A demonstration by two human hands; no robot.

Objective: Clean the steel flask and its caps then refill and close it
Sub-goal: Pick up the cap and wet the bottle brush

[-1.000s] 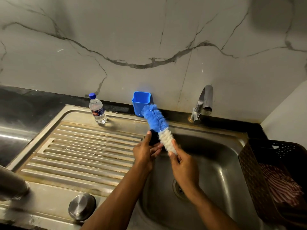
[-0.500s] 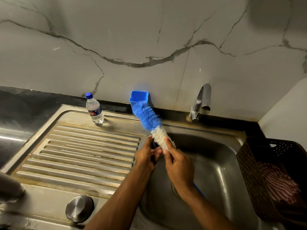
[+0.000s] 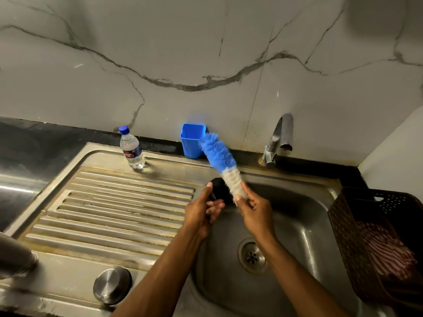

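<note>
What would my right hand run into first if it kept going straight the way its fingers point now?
Probably the blue holder at the wall: the right hand points up-left along the brush, whose tip already overlaps it. Depth is unclear.

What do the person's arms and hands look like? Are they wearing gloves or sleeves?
No gloves and no sleeves show. Both forearms are bare as far as the picture reaches. The left hand and the right hand are bare too, with no rings, watch or bracelet in sight, and short, plain fingernails.
</note>
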